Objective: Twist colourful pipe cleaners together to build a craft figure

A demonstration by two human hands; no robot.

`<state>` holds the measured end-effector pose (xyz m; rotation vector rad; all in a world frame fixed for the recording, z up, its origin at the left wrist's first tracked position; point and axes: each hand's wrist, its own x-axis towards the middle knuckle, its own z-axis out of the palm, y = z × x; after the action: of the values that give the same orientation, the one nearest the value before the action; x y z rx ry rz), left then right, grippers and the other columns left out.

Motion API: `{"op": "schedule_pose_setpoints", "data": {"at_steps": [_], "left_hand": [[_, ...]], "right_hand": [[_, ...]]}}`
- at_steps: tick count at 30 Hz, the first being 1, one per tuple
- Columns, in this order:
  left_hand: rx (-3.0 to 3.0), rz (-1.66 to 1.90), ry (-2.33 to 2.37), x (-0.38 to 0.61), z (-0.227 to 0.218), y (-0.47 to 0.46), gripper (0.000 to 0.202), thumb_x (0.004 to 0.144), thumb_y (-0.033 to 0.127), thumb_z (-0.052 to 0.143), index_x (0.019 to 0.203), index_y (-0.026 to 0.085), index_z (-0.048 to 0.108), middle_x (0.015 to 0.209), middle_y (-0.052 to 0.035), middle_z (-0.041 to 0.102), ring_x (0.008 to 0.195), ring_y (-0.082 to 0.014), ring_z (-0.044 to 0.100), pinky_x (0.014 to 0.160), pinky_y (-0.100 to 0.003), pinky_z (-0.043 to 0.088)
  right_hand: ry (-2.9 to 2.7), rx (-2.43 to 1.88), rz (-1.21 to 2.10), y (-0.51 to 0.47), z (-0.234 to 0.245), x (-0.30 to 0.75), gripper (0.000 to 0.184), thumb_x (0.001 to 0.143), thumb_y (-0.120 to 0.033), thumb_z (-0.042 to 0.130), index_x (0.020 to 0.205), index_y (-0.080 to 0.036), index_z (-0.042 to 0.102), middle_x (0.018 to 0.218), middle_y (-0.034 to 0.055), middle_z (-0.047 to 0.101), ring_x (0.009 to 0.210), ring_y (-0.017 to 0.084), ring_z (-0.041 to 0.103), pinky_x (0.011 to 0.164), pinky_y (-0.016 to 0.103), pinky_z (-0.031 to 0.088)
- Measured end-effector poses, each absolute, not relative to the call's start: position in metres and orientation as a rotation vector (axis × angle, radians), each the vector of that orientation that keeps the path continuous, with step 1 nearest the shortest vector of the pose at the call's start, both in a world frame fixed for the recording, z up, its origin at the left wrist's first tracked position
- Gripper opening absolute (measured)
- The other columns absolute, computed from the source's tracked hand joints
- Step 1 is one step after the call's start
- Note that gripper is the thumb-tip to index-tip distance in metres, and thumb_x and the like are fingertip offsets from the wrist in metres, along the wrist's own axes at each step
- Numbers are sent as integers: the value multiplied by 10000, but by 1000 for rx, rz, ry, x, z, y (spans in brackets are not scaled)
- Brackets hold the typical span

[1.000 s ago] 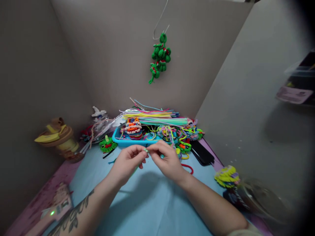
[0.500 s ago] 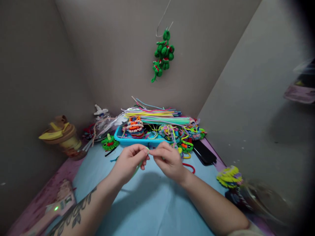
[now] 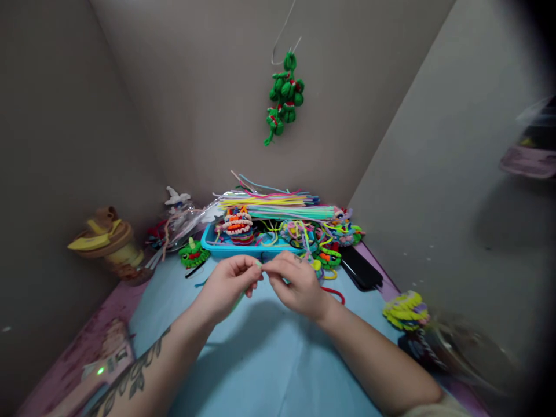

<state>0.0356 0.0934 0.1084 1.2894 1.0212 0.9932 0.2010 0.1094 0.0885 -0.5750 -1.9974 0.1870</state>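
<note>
Over the blue cloth [image 3: 260, 359], my two hands meet at the fingertips. My left hand [image 3: 229, 284] is closed on a thin light green pipe cleaner [image 3: 259, 264]; a bit of it shows at the fingertips and a faint stretch hangs below the palm. Thumb and index finger of my right hand [image 3: 299, 286] pinch at the same spot, against the tip of the pipe cleaner. Most of the strand is hidden by the fingers.
Behind my hands stands a blue tray [image 3: 234, 251] of fuzzy pieces, with a bundle of coloured pipe cleaners [image 3: 278, 204] across it. A green fuzzy figure [image 3: 193, 253] sits left. At right are a black phone [image 3: 360, 269] and a yellow fuzzy piece [image 3: 406, 311].
My hands stay nearly in place, fingertips together. My right hand has turned slightly and less of the green pipe cleaner shows below my left hand. The view has shifted slightly.
</note>
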Motion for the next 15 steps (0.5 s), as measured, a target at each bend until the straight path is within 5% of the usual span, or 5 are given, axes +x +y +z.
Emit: {"op": "schedule_pose_setpoints", "data": {"at_steps": [9,15], "left_hand": [[1854,1033,1295,31,111,88,183,815,249,492,664,177,568,639,10,540,549,-105,468,486,-195,357],[1868,1009,1321,31,108,89,177,819,288,510,692,181,572,631,9,524,562,-120,487,488,-203,369]], "right_hand": [[-2198,-522,269,110,91,203,461,804,-25,417,1190,-242,546,948,71,601,884,167,570,768,297,503],[-2174,-600,231,110,92,204,307,851,-85,433,1103,-198,568,925,82,634,864,174,588,773,315,501]]}}
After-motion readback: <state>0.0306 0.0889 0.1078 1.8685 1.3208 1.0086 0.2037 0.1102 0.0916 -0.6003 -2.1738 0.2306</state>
